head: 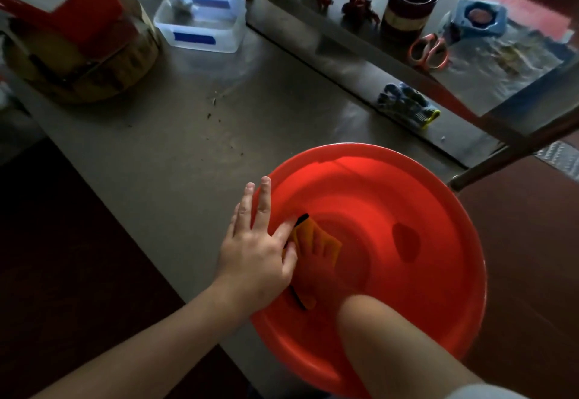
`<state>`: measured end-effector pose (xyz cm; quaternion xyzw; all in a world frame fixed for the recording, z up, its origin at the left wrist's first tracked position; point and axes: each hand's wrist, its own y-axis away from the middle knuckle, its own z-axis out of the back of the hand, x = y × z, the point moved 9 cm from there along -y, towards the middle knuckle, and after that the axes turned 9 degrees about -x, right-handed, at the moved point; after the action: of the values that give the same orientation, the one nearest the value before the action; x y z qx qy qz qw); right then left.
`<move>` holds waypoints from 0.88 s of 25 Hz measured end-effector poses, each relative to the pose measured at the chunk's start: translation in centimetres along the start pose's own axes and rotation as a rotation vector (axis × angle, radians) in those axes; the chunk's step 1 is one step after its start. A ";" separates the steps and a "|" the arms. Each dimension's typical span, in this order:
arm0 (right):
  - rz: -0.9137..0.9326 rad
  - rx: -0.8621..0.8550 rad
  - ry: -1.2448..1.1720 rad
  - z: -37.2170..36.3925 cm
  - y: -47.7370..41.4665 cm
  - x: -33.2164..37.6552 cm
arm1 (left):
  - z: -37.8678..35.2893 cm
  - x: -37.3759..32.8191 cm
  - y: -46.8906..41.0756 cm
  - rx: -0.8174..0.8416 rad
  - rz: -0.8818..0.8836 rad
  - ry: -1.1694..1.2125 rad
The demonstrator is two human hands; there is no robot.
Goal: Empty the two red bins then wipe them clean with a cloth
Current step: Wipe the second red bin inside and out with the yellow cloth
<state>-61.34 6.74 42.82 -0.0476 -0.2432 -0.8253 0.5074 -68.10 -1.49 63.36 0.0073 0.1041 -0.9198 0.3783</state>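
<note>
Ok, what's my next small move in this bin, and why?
Probably slide the right hand, flat on the cloth, toward the far wall of the red bin: the cloth covers only the near-left part, and the left hand rests on the rim.

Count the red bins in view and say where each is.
1. The red bin sits at the near edge of the table; the left hand rests on its rim, the right hand presses a cloth inside. A second bin may be out of view.

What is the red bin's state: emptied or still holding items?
Emptied: inside the red bin only the cloth shows, pressed under the right hand.
</note>
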 end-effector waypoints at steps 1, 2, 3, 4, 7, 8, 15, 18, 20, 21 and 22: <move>0.025 0.011 0.026 -0.1 -0.3 0.2 | 0.0 0.0 -0.1 -0.007 -0.003 -0.004; 0.067 0.042 0.065 -0.5 -0.5 0.1 | 0.0 -0.1 -0.1 -0.014 -0.007 -0.008; 0.102 0.103 0.127 -1.3 -0.6 -0.1 | -0.1 0.0 -0.1 -0.018 -0.011 -0.015; 0.113 0.138 0.167 -1.8 -0.9 -0.8 | -0.1 0.1 0.0 -0.016 -0.013 -0.024; -0.009 0.071 0.202 0.2 -2.5 -5.7 | -0.2 0.3 0.1 -0.006 -0.017 -0.047; -0.044 0.059 0.203 1.0 -2.7 -7.6 | -0.2 0.2 0.0 -0.008 -0.019 -0.046; -0.061 0.053 0.211 1.6 -2.1 -7.1 | -0.1 -0.3 -0.3 -0.003 -0.020 -0.002; 0.081 0.119 0.216 -0.2 -0.7 -2.5 | 0.0 -0.3 -0.3 0.000 -0.023 0.001; 0.121 0.164 0.202 -1.0 -0.3 -0.6 | 0.0 -0.2 -0.2 0.013 -0.021 -0.002; 0.138 0.105 0.193 -0.6 -0.3 0.1 | -0.1 -0.1 -0.2 0.020 -0.022 0.000; 0.131 0.039 0.204 0.4 -0.2 -0.2 | 0.0 0.0 -0.2 0.028 -0.025 0.004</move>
<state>-61.52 7.16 43.04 0.0307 -0.2026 -0.7860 0.5833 -68.24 -1.37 63.35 0.0132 0.0919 -0.9258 0.3664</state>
